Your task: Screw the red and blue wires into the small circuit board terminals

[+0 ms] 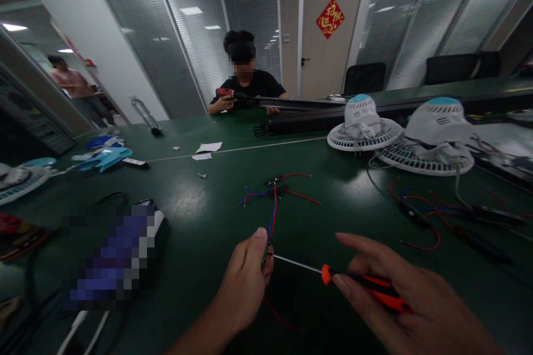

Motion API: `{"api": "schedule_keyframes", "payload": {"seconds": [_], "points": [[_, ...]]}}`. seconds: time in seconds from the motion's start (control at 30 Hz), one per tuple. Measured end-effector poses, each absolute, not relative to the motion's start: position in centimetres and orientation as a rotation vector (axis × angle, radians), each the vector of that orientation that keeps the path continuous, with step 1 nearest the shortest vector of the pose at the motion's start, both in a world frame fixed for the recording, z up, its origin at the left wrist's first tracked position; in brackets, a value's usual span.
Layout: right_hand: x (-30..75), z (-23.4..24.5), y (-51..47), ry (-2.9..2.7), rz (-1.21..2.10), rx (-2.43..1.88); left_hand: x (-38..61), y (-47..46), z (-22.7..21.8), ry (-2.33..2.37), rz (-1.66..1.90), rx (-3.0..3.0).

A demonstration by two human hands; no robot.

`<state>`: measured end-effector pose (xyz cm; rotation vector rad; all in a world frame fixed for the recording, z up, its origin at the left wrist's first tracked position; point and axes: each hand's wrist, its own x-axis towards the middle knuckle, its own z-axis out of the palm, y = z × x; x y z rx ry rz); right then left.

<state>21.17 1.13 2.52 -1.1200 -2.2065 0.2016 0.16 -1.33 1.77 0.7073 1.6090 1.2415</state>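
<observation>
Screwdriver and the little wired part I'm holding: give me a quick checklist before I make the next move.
1. Left hand pinches the small wired part: ok.
2. Right hand grips the screwdriver by its handle: ok.
3. Screwdriver tip meets the part: ok.
4. Tip seated in a screw head: cannot tell, too small.
5. Red and blue wires run away from the tip across the table: ok.

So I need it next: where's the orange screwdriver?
Head view, bottom right of centre: the orange screwdriver is in the right hand, tip at the wired part pinched by the left hand.
</observation>
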Motion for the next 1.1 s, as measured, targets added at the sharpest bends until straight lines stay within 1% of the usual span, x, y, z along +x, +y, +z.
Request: {"api": "schedule_keyframes", "payload": {"seconds": [0.3, 0.73, 1.1], "points": [[21.33, 2.16, 1.07, -2.216, 0.130, -1.092, 0.31, -1.41, 2.40, 1.590, 1.220, 0.686], [20.92, 2.45, 1.08, -2.209, 0.147, -1.045, 0.28, -1.25, 2.54, 1.606, 1.225, 0.756], [20.80, 2.55, 1.39, -2.205, 0.096, -1.035, 0.15, -1.49, 1.78, 1.567, 1.252, 0.755]]}}
